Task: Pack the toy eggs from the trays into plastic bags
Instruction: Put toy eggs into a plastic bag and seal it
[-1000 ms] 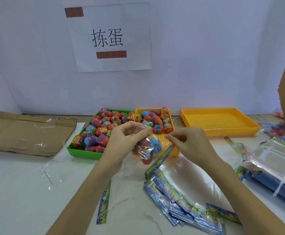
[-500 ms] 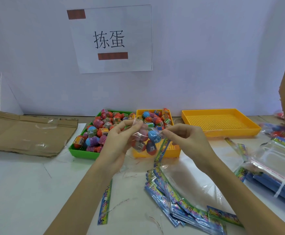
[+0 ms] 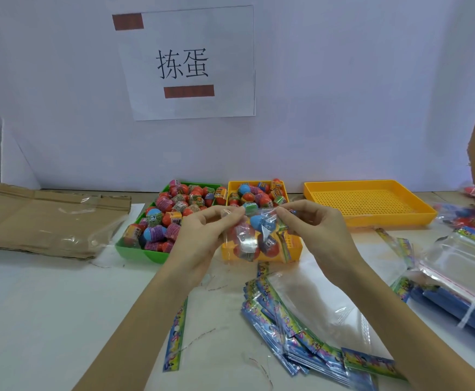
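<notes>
A clear plastic bag [image 3: 251, 235] with several toy eggs inside hangs in the air in front of the trays. My left hand [image 3: 202, 235] pinches its top left corner and my right hand [image 3: 313, 230] pinches its top right corner. Behind my left hand, a green tray [image 3: 134, 249] is piled with red, blue and purple toy eggs [image 3: 171, 210]. A small yellow tray [image 3: 294, 252] behind the bag holds more eggs [image 3: 256, 193] at its far end.
A wide yellow tray [image 3: 368, 201] stands at the back right. Colourful header cards and clear bags [image 3: 309, 340] lie fanned out near my right forearm; another bag stack [image 3: 467, 272] is at the right. Flattened cardboard [image 3: 41, 218] lies left. One card strip [image 3: 175, 340] lies by my left forearm.
Both hands have lifted the filled bag slightly and drawn closer together along its top edge. The view has tilted down a little.
</notes>
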Motion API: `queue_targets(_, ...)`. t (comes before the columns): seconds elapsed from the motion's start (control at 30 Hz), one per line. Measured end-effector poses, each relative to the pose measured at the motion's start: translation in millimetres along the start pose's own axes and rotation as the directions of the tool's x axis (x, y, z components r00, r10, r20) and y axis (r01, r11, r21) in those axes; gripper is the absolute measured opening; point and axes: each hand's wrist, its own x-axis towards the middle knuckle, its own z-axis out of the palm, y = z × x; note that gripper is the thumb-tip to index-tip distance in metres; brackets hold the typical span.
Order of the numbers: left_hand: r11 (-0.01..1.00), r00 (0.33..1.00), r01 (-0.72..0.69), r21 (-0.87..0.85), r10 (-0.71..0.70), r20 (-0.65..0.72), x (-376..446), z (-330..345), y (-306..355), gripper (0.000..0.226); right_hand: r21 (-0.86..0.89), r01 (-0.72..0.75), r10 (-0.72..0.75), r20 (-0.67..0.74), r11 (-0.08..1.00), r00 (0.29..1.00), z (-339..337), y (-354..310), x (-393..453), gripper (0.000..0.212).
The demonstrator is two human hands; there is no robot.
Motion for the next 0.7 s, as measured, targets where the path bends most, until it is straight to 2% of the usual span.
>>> queue_targets(0.07,0.997,0.999,0.034,-0.068,-0.036,-0.031,-0.4,2.5,-0.2,0.015,-0.034,0.015,-0.015,0.008,0.999,1.000,0.0,-0.4,0.8,0.011)
queue_targets(0.13,0.992,0.998,0.019,-0.123,-0.026,-0.055,-0.9,5.1,-1.2,0.006,-0.052,0.038,-0.039,-0.013,0.998,0.999,2.2,-2.2,1.0,0.015)
queue_targets(0.17,0.990,0.998,0.003,-0.140,-0.013,-0.067,-1.2,6.1,-1.9,0.007,-0.050,0.042,-0.042,-0.006,0.998,0.999,2.9,-3.2,1.1,0.020)
queue_targets(0.23,0.986,0.997,-0.024,-0.167,0.011,-0.081,-0.9,6.3,-3.0,0.012,-0.037,0.008,-0.004,0.095,0.999,0.995,0.9,-4.8,1.1,0.032)
queue_targets(0.3,0.978,0.995,-0.045,-0.205,0.026,-0.096,0.2,4.9,-2.5,0.015,-0.086,-0.036,0.054,0.216,0.996,0.975,-1.2,-5.7,-0.5,0.032)
queue_targets(0.33,0.971,0.994,-0.052,-0.234,0.028,-0.105,0.8,3.9,-2.0,0.015,-0.114,-0.041,0.067,0.234,0.993,0.970,-1.4,-5.0,-1.6,0.028)
queue_targets(0.5,0.958,1.000,-0.016,-0.287,0.012,-0.013,3.0,2.6,-2.6,0.017,-0.068,-0.028,0.035,0.092,0.997,0.995,-0.2,-4.5,-2.5,0.024)
queue_targets(0.6,0.947,0.998,0.018,-0.320,-0.034,-0.044,5.1,1.2,-3.4,0.014,0.024,-0.044,0.043,0.008,0.999,0.999,-1.7,-6.5,0.4,0.022)
queue_targets(0.7,0.950,0.995,0.061,-0.306,-0.080,-0.052,4.7,2.2,-2.3,0.024,0.014,-0.005,0.006,-0.025,1.000,1.000,0.2,-5.5,0.9,0.020)
